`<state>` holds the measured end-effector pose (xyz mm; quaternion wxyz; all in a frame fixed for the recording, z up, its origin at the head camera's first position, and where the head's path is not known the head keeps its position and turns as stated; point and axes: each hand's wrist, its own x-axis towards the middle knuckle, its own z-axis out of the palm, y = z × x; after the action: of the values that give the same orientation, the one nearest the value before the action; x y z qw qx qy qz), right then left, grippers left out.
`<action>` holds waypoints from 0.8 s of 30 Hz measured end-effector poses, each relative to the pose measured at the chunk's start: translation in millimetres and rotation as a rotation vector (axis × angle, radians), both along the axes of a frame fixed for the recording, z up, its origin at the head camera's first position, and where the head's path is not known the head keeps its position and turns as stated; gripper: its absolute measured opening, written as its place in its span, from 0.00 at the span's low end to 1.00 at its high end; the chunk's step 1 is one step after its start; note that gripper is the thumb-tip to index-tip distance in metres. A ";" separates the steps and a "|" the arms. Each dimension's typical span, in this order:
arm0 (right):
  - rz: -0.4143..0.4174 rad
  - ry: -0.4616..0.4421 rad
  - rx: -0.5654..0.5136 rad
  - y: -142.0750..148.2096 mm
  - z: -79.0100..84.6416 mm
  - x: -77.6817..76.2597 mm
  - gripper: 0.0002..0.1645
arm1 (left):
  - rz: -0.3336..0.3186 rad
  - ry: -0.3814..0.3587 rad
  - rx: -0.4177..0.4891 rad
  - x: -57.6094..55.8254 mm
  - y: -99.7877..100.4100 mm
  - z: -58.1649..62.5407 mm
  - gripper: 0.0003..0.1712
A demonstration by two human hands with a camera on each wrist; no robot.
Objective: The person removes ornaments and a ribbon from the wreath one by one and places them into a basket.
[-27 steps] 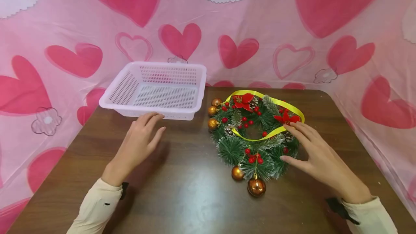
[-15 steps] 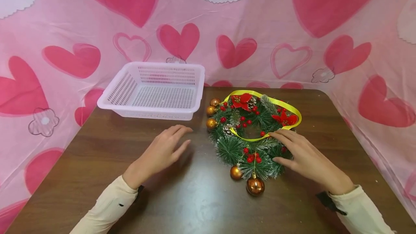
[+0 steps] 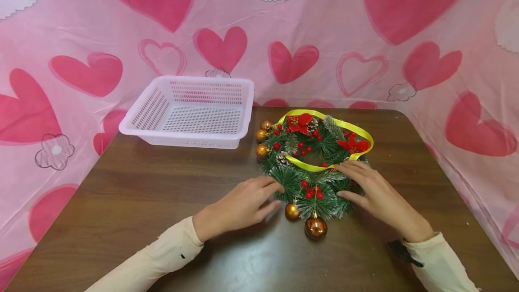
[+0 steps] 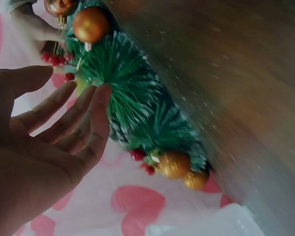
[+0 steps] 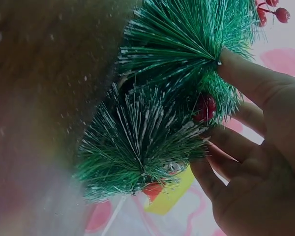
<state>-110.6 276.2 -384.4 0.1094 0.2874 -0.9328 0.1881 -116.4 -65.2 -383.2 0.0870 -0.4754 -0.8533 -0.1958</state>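
Observation:
A green Christmas wreath [image 3: 285, 183] lies on the table, dressed with red berries, pine cones, red flowers and gold-brown baubles [image 3: 316, 227]. A yellow ribbon [image 3: 310, 166] loops over its top. My left hand [image 3: 245, 204] is at the wreath's near left side, its fingertips overlapping the green needles in the head view. In the left wrist view its fingers are spread loosely, thumb apart, with nothing held. My right hand [image 3: 375, 197] is at the wreath's right side. In the right wrist view its thumb touches the green bristles [image 5: 187, 44], and the extended fingers reach along the wreath's edge.
A white perforated plastic basket [image 3: 186, 141] stands at the back left of the brown wooden table [image 3: 134, 184]. Behind the table hangs a pink cloth [image 3: 324, 17] printed with hearts.
My left hand has moved right, from in front of the basket to the wreath's left side. The right hand has shifted slightly left against the wreath. The wreath stays in place.

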 end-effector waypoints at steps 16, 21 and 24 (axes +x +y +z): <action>-0.130 0.009 -0.066 -7.1 -9.6 0.2 0.39 | 0.037 -0.006 -0.106 -11.5 29.7 -1.9 0.09; -0.158 0.053 -0.100 -11.2 -13.0 -0.6 0.37 | 0.069 -0.061 -0.110 -17.1 28.5 -9.2 0.11; -0.167 0.048 -0.109 -12.7 -14.5 0.1 0.37 | 0.092 -0.084 -0.137 -17.6 29.4 -11.8 0.14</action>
<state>-110.5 263.5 -398.9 0.1624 0.2066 -0.9389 0.2221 -134.1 -35.7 -394.9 0.0274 -0.4320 -0.8885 -0.1524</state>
